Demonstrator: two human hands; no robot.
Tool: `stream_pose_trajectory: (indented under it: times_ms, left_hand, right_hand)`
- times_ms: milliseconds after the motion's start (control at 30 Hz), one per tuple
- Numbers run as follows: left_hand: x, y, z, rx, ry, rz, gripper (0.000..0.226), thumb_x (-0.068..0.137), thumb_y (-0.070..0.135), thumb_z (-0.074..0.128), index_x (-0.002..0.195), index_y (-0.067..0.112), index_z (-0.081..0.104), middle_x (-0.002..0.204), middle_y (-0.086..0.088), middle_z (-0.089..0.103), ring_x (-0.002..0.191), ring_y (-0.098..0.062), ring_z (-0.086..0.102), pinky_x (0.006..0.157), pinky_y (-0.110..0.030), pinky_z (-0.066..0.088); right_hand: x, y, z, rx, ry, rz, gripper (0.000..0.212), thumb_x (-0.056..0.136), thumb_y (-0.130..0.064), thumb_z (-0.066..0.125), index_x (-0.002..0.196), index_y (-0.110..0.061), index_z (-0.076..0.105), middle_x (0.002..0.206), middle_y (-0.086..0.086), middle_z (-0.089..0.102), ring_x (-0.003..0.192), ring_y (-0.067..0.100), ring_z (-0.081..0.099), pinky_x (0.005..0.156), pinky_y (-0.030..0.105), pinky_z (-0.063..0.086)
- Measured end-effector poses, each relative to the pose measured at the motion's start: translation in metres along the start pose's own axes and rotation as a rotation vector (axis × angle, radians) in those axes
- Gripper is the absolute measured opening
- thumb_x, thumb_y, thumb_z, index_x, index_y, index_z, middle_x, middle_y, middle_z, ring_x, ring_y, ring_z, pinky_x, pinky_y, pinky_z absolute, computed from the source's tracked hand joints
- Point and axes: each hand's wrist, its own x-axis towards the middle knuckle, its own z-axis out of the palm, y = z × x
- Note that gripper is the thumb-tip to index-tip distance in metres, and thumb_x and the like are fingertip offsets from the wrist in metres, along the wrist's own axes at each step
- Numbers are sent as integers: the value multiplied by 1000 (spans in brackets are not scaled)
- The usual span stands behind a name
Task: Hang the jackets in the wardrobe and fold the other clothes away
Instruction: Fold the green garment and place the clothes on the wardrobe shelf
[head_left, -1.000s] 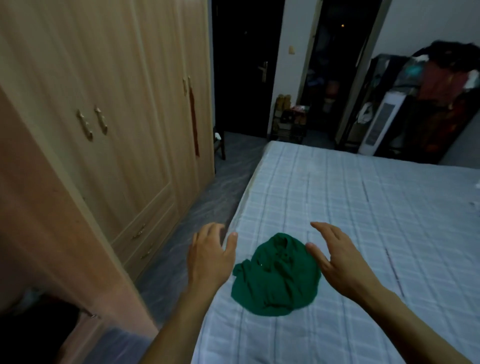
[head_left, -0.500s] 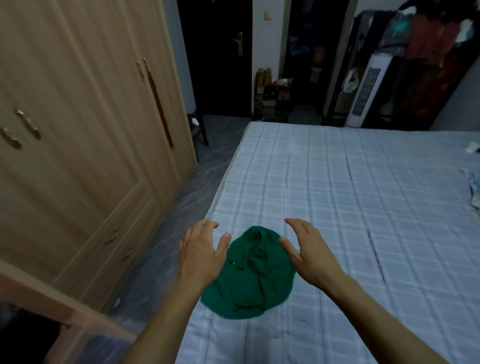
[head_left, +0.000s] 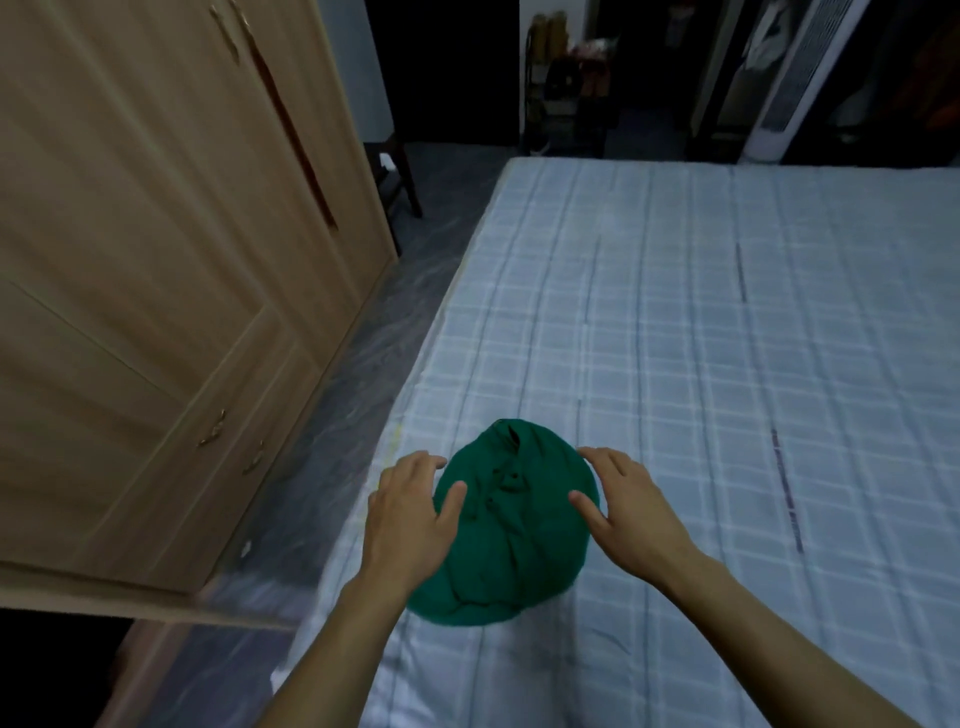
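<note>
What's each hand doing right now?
Left hand: open, fingers spread at the left edge of the green garment, gripping nothing.
Right hand: open, at its right edge, gripping nothing.

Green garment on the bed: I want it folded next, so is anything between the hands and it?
Nothing visible. The left hand and right hand flank the crumpled green garment on the bed, fingers open.

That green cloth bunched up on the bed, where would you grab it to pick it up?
Probably by its two outer edges, from above, one hand per side. The green garment lies crumpled in a rounded heap on the bed, and the left hand and right hand already flank it, fingers open. Pinching opposite edges should let it unfurl when lifted.
</note>
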Motion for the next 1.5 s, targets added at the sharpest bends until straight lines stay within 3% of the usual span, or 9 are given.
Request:
stream_pose_trajectory:
  times_ms: [433, 500, 633, 767, 900, 1100, 1200, 1333, 1500]
  left_hand:
    - [92, -112, 70, 8, -230, 19, 41, 93, 46, 50, 125, 21, 59, 125, -1, 61, 115, -24, 52, 96, -41, 44]
    - [106, -134, 76, 6, -228, 17, 34, 95, 39, 57, 123, 20, 60, 121, -5, 63, 111, -27, 54, 93, -41, 45]
    - [124, -174, 90, 13, -270, 9, 41, 89, 44, 50, 119, 19, 61, 117, -5, 65, 107, -28, 57, 91, -45, 47]
    - [126, -201, 109, 4, -309, -3, 36, 90, 40, 54, 119, 19, 62, 116, -5, 65, 107, -28, 57, 91, -45, 48]
    - [116, -211, 133, 0, -396, 83, 30, 92, 29, 62, 121, 21, 59, 119, -1, 62, 109, -23, 52, 91, -37, 43]
    - [104, -224, 163, 204, -537, 329, 51, 73, 24, 71, 124, 21, 62, 125, -1, 60, 114, -27, 54, 92, -42, 46]
    - [106, -221, 171, 307, -537, 378, 54, 63, 24, 79, 115, 21, 66, 112, -3, 63, 104, -27, 57, 89, -42, 48]
    - [112, -211, 169, 375, -497, 424, 42, 58, 27, 84, 96, 22, 68, 91, -2, 60, 90, -25, 55, 85, -41, 47]
    - [119, -195, 158, 206, -461, 445, 36, 78, 38, 74, 110, 24, 64, 113, 2, 56, 110, -21, 48, 100, -39, 37]
  right_hand:
    - [60, 17, 102, -21, -107, 199, 62, 96, -40, 54, 149, -17, 32, 147, 6, 41, 133, 26, 40, 111, 41, 37]
    - [69, 16, 120, -24, -122, 209, 62, 95, -38, 56, 149, -17, 34, 146, 6, 42, 132, 26, 41, 111, 39, 37]
    - [87, 9, 160, -5, -154, 194, 59, 93, -33, 60, 146, -17, 40, 142, 6, 46, 129, 24, 44, 110, 33, 35]
    - [99, -2, 204, 7, -225, 121, 54, 89, -32, 61, 139, -20, 46, 136, 3, 50, 123, 24, 48, 108, 36, 39]
    - [110, -10, 241, -19, -300, 99, 54, 88, -31, 60, 139, -21, 46, 135, 2, 49, 122, 24, 47, 107, 36, 39]
    - [126, -9, 270, -197, -449, 170, 65, 87, -33, 62, 145, -22, 36, 139, 7, 44, 122, 31, 45, 102, 44, 42]
    - [130, -10, 277, -208, -451, 236, 55, 85, -28, 64, 135, -20, 42, 128, 8, 51, 112, 31, 53, 94, 43, 48]
    - [129, -12, 276, -85, -413, 260, 26, 88, -16, 58, 114, -15, 58, 112, 8, 57, 98, 30, 59, 84, 41, 51]
    - [126, -21, 240, 63, -211, 174, 9, 83, -11, 62, 90, -16, 60, 91, 2, 56, 85, 20, 56, 79, 35, 46]
